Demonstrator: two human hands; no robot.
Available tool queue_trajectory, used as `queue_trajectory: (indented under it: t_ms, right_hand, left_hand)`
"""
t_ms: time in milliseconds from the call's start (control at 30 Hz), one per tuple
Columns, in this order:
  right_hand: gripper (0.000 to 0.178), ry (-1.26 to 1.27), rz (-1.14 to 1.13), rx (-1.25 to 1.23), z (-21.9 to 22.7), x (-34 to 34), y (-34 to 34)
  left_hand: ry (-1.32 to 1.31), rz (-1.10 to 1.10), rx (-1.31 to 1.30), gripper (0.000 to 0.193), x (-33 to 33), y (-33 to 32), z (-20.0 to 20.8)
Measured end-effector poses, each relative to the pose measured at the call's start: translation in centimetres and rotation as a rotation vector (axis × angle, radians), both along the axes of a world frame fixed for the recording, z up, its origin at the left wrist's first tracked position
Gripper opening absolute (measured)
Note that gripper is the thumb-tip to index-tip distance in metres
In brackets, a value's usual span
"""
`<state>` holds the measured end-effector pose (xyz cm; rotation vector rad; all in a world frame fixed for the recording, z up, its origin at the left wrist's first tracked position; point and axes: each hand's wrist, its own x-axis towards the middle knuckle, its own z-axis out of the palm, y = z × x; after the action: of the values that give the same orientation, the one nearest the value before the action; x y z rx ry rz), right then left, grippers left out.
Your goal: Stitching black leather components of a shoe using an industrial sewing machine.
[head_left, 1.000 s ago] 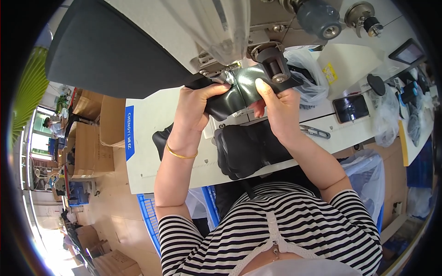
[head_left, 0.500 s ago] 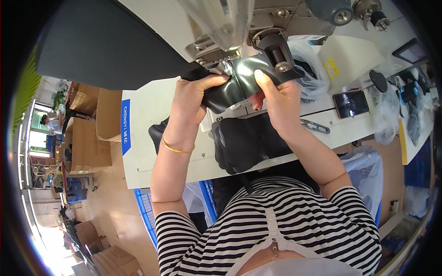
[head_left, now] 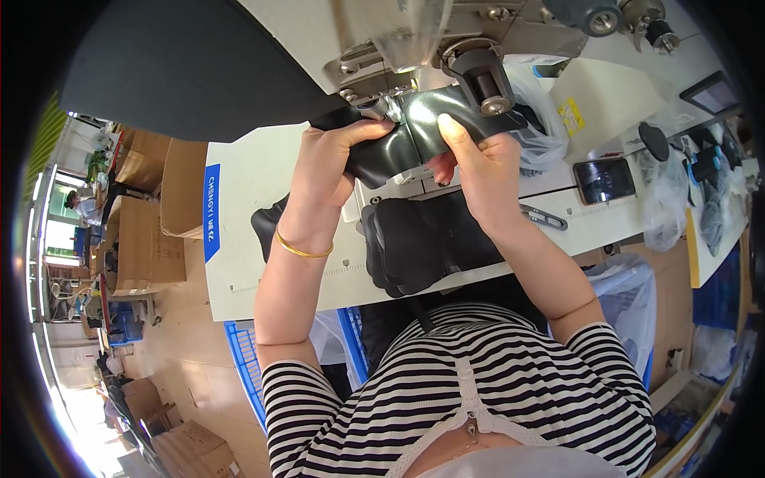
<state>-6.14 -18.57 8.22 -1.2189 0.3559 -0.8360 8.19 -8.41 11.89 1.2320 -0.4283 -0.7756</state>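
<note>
Pinched tight in both L hand [head_left: 323, 163] & R hand [head_left: 488, 179]: glossy blk piece [head_left: 384, 161], at presser foot [head_left: 387, 108] of sewing mach. [head_left: 291, 36], over white table [head_left: 239, 267]. Dk folded stack [head_left: 426, 239] on table, nearer than piece; grey tool [head_left: 546, 217] just right of stack, phone [head_left: 604, 181] farther right.

A shiny, smooth black panel [head_left: 419, 135] lies curved at the presser foot [head_left: 392, 110]
</note>
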Motion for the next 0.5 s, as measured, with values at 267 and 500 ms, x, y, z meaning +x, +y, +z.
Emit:
queue_trajectory:
  t_ms: [267, 500]
  right_hand:
    - [0.025, -0.023, 0.003, -0.035, 0.0, 0.1, -0.2]
    - [0.026, 0.080, 0.042, -0.127, 0.1, -0.3, -1.1]
  left_hand:
    - [0.008, 0.005, 0.016, 0.010, -0.2, -0.2, 0.2]
    - [-0.004, 0.027, 0.001, 0.013, 1.0, -0.4, -0.3]
